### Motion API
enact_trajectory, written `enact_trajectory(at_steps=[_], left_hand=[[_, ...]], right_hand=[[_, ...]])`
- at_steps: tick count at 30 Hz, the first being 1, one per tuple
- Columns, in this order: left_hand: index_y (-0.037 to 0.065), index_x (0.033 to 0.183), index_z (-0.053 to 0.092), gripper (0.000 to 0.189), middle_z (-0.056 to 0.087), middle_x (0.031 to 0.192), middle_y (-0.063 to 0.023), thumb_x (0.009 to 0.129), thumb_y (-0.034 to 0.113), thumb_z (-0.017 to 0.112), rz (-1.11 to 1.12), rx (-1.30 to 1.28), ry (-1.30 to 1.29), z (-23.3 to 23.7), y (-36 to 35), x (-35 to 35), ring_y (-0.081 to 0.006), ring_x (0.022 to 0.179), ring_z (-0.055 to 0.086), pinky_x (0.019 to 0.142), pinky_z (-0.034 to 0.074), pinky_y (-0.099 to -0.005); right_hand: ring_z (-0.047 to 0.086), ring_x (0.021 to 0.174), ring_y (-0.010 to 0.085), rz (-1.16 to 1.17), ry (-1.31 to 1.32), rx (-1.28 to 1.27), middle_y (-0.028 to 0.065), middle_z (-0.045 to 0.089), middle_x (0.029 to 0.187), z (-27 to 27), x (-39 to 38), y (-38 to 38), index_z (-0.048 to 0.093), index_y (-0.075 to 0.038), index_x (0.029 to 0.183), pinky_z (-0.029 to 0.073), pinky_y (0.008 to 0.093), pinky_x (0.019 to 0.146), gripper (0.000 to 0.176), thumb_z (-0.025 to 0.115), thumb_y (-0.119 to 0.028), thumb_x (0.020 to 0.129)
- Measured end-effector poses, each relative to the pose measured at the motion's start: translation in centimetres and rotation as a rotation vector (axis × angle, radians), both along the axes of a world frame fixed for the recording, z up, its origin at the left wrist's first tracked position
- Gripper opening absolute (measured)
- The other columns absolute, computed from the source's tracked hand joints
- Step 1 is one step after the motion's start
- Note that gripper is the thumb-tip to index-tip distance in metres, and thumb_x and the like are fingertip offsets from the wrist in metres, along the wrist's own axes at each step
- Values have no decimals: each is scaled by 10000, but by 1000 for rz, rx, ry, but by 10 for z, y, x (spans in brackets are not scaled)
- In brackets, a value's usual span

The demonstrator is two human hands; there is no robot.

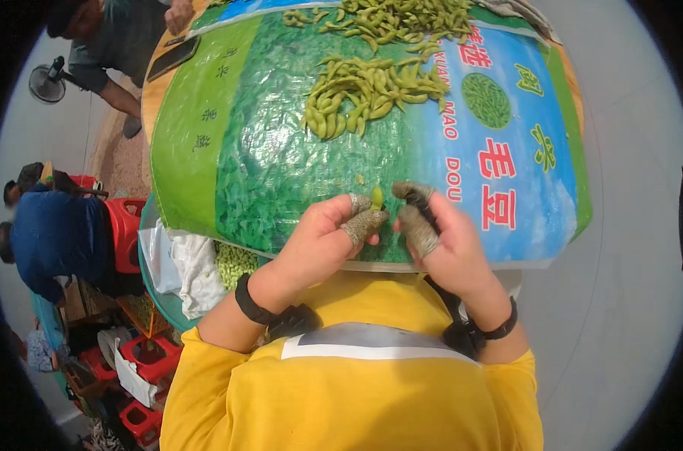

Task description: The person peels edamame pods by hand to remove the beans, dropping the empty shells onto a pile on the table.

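Note:
My left hand (328, 231) pinches a green soybean pod (377, 198) between thumb and forefinger, both wrapped in worn grey tape. Close beside it, my right hand (445, 239) has its taped thumb and fingers bent but apart. Nothing shows between them. Both hands are over the near edge of a green and blue printed plastic sack (281, 150) spread over the table. Farther up the sack lies a loose pile of soybean pods (364, 94), with a larger heap of pods (405, 19) behind it.
Left of my lap, a teal basin (147, 218) holds shelled green beans (236, 264) and a white cloth (196, 270). A phone (174, 59) lies at the table's left edge. Other people sit to the left, near red plastic stools (149, 357) and a small fan (48, 83).

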State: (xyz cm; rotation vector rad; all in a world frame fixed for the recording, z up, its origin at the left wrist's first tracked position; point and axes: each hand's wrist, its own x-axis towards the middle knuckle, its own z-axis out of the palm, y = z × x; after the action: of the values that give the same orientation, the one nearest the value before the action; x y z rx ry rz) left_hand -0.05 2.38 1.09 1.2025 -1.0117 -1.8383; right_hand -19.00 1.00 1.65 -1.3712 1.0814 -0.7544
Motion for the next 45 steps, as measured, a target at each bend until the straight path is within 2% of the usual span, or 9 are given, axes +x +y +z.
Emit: enact_trajectory(at_steps=[11, 14, 23, 25, 30, 36, 39, 41, 45], left_hand=[[26, 1033, 588, 176, 582, 829, 35, 876, 67, 517, -4, -120, -79, 0, -1, -6, -59, 740, 504, 654, 431, -220], [19, 1002, 593, 157, 608, 810, -18, 862, 64, 538, -3, -174, -218, -6, -2, -6, -94, 705, 534, 647, 447, -248], [9, 892, 595, 99, 599, 717, -80, 852, 98, 586, -107, -929, -829, -11, 1, 4, -163, 554, 521, 504, 421, -328], [39, 879, 610, 94, 590, 672, -30, 877, 129, 584, -105, 71, -145, 8, 1, 9, -103, 505, 492, 458, 379, -253], [53, 901, 612, 132, 584, 672, -3, 886, 183, 604, -66, 246, 361, -12, 1, 17, -53, 481, 446, 444, 328, -193], [30, 895, 601, 194, 566, 671, 25, 859, 215, 646, 111, -293, -116, -12, 1, -6, -79, 548, 522, 497, 430, -242], [15, 887, 591, 195, 579, 654, -23, 836, 190, 658, 25, -269, -285, -1, -4, -3, -165, 562, 582, 525, 470, -293], [20, 816, 578, 162, 590, 661, -109, 809, 161, 658, -2, -875, -776, -6, -6, -2, -272, 568, 599, 509, 471, -331], [34, 781, 560, 162, 583, 684, -172, 777, 154, 668, -9, -1029, -966, -20, -9, -3, -350, 581, 576, 491, 463, -373]], right_hand=[[645, 788, 232, 152, 64, -21, 163, 628, 866, -1, -2, -2, 456, -20, 1241, 492, 320, 701, 391, 484, -46, 852], [548, 706, 65, 158, 35, -19, 18, 592, 858, -4, -1, -4, 446, -23, 1290, 460, 217, 651, 401, 497, -34, 893], [512, 606, 81, 206, -162, 312, 5, 568, 764, -3, -3, -7, 452, -86, 1289, 436, 228, 564, 376, 485, -105, 915], [379, 478, 24, 211, -415, 731, -17, 496, 671, 5, -6, -10, 478, -108, 1264, 305, 170, 403, 336, 497, -126, 929], [393, 467, 32, 244, -490, 761, -10, 503, 673, 0, -2, -9, 463, -102, 1271, 332, 176, 397, 349, 502, -141, 927], [471, 499, 51, 271, -162, 391, -17, 531, 716, 10, 1, -3, 462, -128, 1271, 398, 198, 428, 395, 471, -97, 877], [486, 505, 54, 250, -163, 372, -17, 534, 720, 14, 0, -4, 453, -139, 1286, 409, 205, 423, 419, 456, -83, 870], [485, 504, 52, 233, -179, 384, -18, 534, 720, 14, 1, -4, 450, -143, 1291, 410, 208, 421, 419, 454, -85, 876], [480, 504, 50, 174, -167, 370, -16, 530, 717, 12, 5, -3, 457, -138, 1282, 414, 210, 429, 406, 452, -78, 880]])
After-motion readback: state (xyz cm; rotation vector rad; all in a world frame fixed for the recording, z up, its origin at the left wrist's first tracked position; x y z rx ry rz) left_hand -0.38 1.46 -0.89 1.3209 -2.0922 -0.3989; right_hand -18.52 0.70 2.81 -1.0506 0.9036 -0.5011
